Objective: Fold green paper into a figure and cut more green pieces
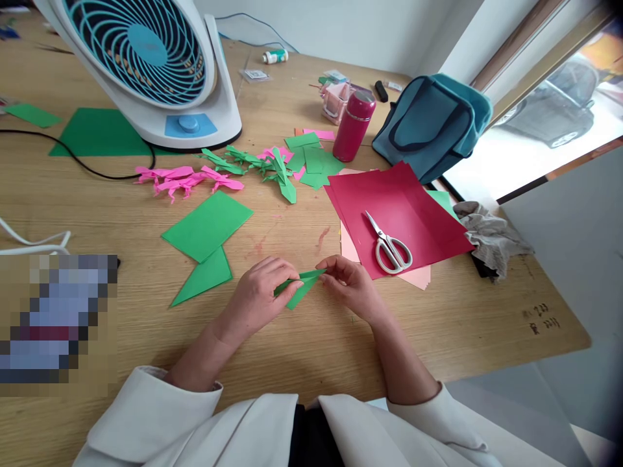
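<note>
A small folded piece of green paper [302, 293] is held between my two hands over the wooden table. My left hand [263, 288] pinches its left end, with the thumb in front and the fingers behind. At the right tip, my right hand [351, 285] closes thumb and fingertips on the same paper. Left of my hands lie two flat green paper pieces [208, 226], one partly over the other. White-handled scissors [389, 246] rest on red sheets [418, 224] to the right. Pink folded figures [182, 178] and green folded figures [280, 174] lie farther back.
A white fan [219, 84] stands at the back left, its black cable [73, 152] running left. A red bottle [354, 126] and a teal bag [428, 126] stand behind the red sheets. A grey cloth [494, 237] lies at the right edge. A blurred device [48, 318] is at the left.
</note>
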Demonstrator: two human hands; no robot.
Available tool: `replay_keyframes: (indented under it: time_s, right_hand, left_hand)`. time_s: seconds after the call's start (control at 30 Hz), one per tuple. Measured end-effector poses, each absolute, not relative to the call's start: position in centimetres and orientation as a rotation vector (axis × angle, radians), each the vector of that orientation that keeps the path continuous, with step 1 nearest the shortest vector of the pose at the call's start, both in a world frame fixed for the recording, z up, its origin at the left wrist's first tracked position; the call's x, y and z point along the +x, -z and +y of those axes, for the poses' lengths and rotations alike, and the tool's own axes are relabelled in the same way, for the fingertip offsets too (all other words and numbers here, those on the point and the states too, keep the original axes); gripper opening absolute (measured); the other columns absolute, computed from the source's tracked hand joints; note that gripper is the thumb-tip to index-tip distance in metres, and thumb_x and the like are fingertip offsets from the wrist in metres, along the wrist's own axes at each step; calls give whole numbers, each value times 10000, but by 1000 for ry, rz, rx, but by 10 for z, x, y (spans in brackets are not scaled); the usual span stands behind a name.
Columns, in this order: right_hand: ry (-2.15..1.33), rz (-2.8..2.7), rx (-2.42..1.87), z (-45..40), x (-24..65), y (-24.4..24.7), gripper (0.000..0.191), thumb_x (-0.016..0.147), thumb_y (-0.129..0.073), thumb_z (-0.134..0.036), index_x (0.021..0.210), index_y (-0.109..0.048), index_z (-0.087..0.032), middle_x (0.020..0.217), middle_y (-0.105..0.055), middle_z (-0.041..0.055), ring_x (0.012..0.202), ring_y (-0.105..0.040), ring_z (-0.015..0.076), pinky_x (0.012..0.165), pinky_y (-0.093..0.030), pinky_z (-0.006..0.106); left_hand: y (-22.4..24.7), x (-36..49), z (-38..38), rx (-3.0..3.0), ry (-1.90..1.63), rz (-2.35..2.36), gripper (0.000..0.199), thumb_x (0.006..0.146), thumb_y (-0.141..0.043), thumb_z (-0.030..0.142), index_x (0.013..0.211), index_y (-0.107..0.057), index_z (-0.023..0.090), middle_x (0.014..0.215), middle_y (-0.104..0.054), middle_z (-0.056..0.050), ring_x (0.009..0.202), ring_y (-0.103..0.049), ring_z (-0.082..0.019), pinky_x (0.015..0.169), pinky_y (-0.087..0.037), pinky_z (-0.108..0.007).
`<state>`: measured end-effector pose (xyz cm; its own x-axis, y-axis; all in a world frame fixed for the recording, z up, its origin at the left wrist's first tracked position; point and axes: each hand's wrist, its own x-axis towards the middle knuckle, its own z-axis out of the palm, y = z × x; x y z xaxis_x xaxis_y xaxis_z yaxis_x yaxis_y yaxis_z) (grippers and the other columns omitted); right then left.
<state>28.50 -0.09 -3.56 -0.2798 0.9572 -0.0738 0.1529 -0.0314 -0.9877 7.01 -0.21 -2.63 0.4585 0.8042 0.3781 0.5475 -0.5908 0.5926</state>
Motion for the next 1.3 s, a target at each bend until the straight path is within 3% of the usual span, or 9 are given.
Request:
replay_keyframes:
  time_s: [0.43, 0.6, 0.87, 1.3]
  right_hand:
    - [-1451, -1320, -1106, 2, 284, 36, 288, 788, -753, -434, 920, -641, -204, 825, -622, 18, 757, -570, 149, 683, -464, 273]
    - [-1360, -1412, -1244, 4, 293, 31, 254, 867, -651, -440, 888, -643, -188, 823, -640, 35, 709, -565, 147, 651, -461, 275]
    - [-1197, -1842, -1354, 0, 300, 15, 152, 901, -575, -252, 834, -679, -164, 710, -624, -4, 619, -483, 112, 564, -355, 240]
    - [-1180, -1999, -1307, -4, 300, 12, 153, 893, -545, -188, 812, -675, -169, 748, -635, 8, 664, -529, 120, 589, -403, 231]
  left_hand:
    - [26, 70, -3, 2286, -916, 1142, 118, 937, -535, 185, 836, -594, 193, 849, -654, -33, 834, -589, -174, 766, -461, -316]
    - [19, 68, -3, 2437, -839, 1148, 119, 932, -524, 173, 841, -597, 196, 850, -663, -37, 834, -583, -187, 759, -442, -333]
    - [3, 68, -8, 2810, -660, 1124, 141, 938, -520, 177, 832, -612, 189, 845, -692, -31, 799, -597, -196, 740, -375, -388]
    - [4, 70, -11, 2851, -575, 1157, 111, 883, -536, 129, 838, -597, 210, 889, -714, -26, 871, -582, -227, 845, -337, -468]
